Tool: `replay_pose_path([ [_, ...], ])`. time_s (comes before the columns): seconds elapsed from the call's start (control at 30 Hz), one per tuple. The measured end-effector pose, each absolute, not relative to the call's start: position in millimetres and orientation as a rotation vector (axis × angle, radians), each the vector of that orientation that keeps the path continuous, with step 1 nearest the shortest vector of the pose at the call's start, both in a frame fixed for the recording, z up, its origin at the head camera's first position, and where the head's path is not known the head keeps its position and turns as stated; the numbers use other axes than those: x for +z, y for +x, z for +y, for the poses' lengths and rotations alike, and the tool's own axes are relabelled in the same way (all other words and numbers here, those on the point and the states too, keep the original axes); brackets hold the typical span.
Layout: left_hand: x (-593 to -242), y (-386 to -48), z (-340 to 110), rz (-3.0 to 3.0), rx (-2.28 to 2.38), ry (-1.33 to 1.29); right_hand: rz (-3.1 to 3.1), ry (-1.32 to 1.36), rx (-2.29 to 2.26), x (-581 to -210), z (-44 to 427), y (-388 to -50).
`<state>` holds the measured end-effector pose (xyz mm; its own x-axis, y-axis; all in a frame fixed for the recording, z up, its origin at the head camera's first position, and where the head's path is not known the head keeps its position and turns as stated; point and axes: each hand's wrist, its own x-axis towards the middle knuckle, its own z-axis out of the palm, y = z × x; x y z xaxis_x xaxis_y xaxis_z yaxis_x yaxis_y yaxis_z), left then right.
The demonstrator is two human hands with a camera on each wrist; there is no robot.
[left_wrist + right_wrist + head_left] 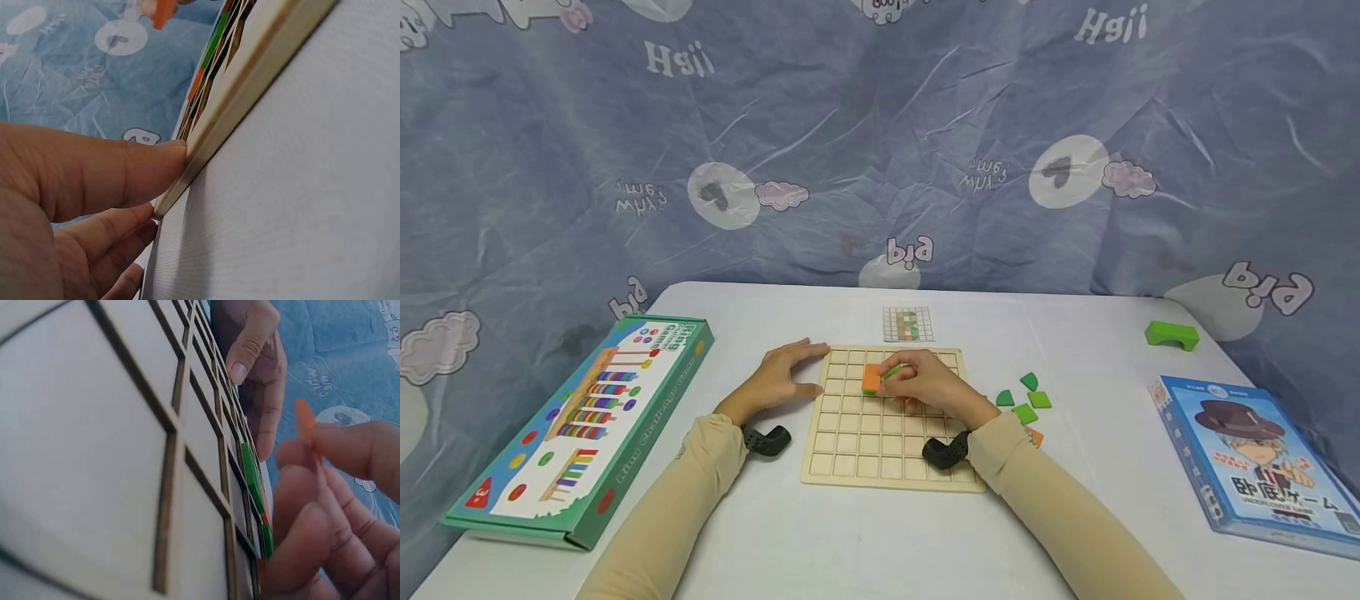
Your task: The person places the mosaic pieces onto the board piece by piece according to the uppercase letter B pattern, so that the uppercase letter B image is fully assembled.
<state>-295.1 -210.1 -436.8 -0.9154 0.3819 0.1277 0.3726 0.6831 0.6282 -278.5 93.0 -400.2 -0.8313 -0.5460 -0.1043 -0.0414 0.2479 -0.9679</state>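
The right hand (928, 383) pinches an orange tile (304, 419) between thumb and fingers, raised above the far part of a wooden board (850, 443) marked off in squares. Green tiles (251, 478) lie on the board by that hand. The left hand (777, 380) is spread, its thumb and fingertips resting against the board's left edge near the far corner. Just right of the board lie loose green pieces (1026, 413) and an orange piece (1035, 436). A pattern card (907, 325) lies beyond the board's far edge. A green box (587, 425) stands well to the left, a blue box (1255, 458) well to the right.
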Motion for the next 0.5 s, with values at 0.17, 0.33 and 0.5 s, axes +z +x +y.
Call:
replay_pose_path([
  [0.17, -436.8, -294.8, -210.4, 2.871, 1.069, 0.647, 2.162, -0.580, -1.537, -402.9, 92.6, -279.5],
  [0.33, -437.4, -295.0, -210.9, 2.866, 1.080, 0.641, 2.267, -0.648, -1.421, -403.6, 92.3, -278.0],
  [0.5, -438.3, -295.6, -210.9, 2.865, 1.083, 0.639, 2.327, -0.734, -1.344, -403.1, 93.0, -276.6],
])
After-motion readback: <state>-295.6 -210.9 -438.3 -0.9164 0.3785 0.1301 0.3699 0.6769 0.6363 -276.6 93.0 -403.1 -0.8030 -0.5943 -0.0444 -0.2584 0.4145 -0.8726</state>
